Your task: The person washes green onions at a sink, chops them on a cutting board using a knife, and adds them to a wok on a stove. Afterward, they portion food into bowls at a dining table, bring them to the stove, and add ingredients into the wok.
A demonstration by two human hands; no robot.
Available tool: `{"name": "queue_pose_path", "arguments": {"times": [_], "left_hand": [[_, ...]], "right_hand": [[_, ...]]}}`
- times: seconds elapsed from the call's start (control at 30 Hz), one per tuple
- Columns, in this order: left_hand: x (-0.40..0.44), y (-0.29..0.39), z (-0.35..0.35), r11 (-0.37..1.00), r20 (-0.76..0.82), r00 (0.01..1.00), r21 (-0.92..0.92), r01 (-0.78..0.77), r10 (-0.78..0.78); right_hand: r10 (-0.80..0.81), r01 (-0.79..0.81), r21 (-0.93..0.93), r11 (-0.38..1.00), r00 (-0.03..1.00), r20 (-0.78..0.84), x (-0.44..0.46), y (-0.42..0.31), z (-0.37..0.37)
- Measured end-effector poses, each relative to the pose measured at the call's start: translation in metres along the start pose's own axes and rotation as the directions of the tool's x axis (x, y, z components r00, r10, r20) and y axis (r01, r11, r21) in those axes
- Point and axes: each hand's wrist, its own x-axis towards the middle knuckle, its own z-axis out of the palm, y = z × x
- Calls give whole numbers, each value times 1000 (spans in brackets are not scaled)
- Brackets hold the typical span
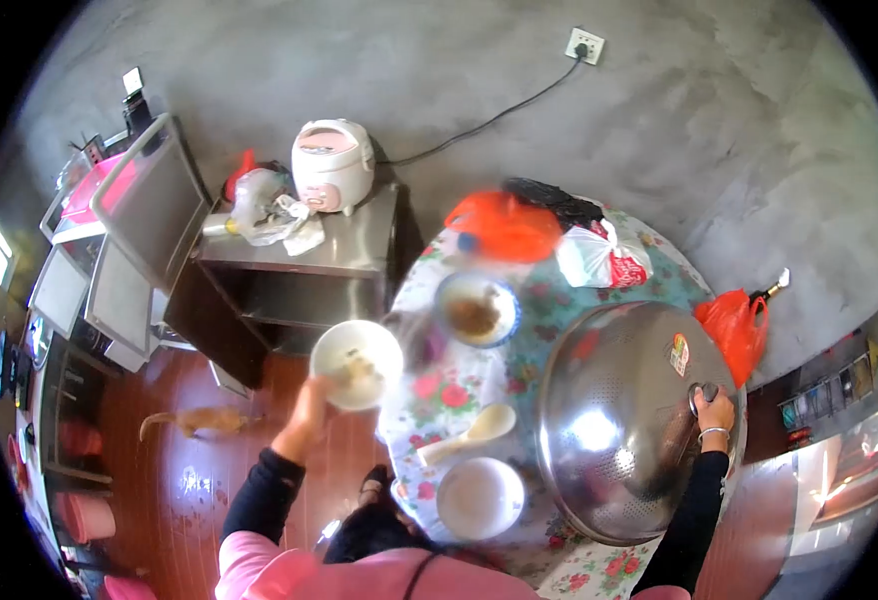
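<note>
My left hand (305, 418) grips the rim of a white bowl (384, 350) with some pale food in it, held out beyond the table's left edge. On the right, my right hand (716, 408) is closed on the knob handle of a big domed metal cover (614, 400) dotted with small holes. The cover sits over the right part of the table; what lies under it is hidden. Between my hands are a blue-rimmed bowl (508, 312) with brown food, a pale large spoon (489, 425) and a white bowl (480, 498).
The table (409, 425) has a flowered cloth. Red bags (504, 228), (737, 330) and a white bag (599, 258) lie along its far side. A rice cooker (332, 165) stands on a metal cabinet (349, 240). A cat (204, 421) is on the floor at left.
</note>
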Motion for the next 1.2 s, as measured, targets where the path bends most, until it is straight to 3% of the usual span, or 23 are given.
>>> {"name": "queue_pose_path", "arguments": {"times": [0.07,0.13,0.2,0.27,0.33,0.37,0.4,0.43,0.47,0.5,0.53,0.6,0.7,0.73,0.77,0.8,0.83,0.87,0.93,1.0,1.07,1.13,1.2], "left_hand": [[-19,-4,-49,999,-84,996,37,-7,10],[-42,-7,-76,999,-141,990,52,-14,21],[-61,-8,-94,997,-253,965,-8,-80,76],[-76,-11,-116,996,-258,963,-37,-84,72],[-87,-11,-132,983,-241,970,-174,-52,9],[-85,-22,-151,980,-266,964,-188,-72,20],[-87,-21,-158,980,-266,964,-189,-69,17],[-87,-20,-161,966,-239,971,-257,-42,-22],[-87,-18,-169,946,-209,976,-323,-14,-56],[-83,-27,-194,979,-202,978,-202,8,-50],[-83,-22,-198,978,-208,977,-209,8,-52],[-81,-5,-194,956,-191,981,-290,-40,-17],[-79,6,-231,992,-222,974,-123,26,-53],[-84,27,-222,995,-256,965,-91,35,-57],[-85,34,-222,992,-316,947,-122,17,-55],[-87,39,-229,989,-364,930,-150,-1,-54],[-92,41,-241,988,-392,918,-156,-6,-56],[-94,40,-253,990,-380,925,-136,-30,-25],[-97,35,-275,989,-383,924,-134,-65,9],[-108,27,-300,959,-397,918,-268,-98,-17],[-131,32,-313,963,-452,892,-235,-134,14],[-156,24,-337,951,-530,848,-262,-165,1],[-187,21,-356,952,-621,784,-245,-183,-9]], "right_hand": [[16,-15,25,1000,999,-51,4,-10,7],[59,-59,18,998,998,12,2,-26,-4],[106,-107,53,993,994,14,4,-33,-4],[104,-104,12,995,994,-15,0,-43,-2],[-77,20,-157,987,929,-362,-2,-58,-2],[-167,172,-31,985,871,-462,-1,-69,7],[-85,117,205,972,983,-161,-30,-124,-31],[-189,233,677,698,972,-140,-32,-130,19],[-211,-139,885,445,944,255,-63,-181,0],[-293,-237,821,519,853,431,-89,-227,-11],[-365,-344,783,518,740,565,-106,-264,7],[-327,-421,702,575,668,669,-129,-322,60],[-340,-797,593,111,530,777,-132,-371,117],[-398,-870,493,-17,458,795,-118,-377,159],[-350,-856,494,-154,515,783,-123,-390,162],[-301,-867,449,-216,497,814,-121,-392,175],[-236,-839,528,-131,543,806,-124,-399,168],[-161,-836,512,-199,543,824,-130,-408,164],[-209,-854,455,-253,508,836,-129,-413,176],[-265,-793,421,-442,563,783,-112,-407,225],[-171,-715,428,-553,600,781,-107,-413,230],[-137,-702,516,-491,647,750,-107,-417,230],[-94,-641,711,-290,758,645,-107,-408,229]]}}
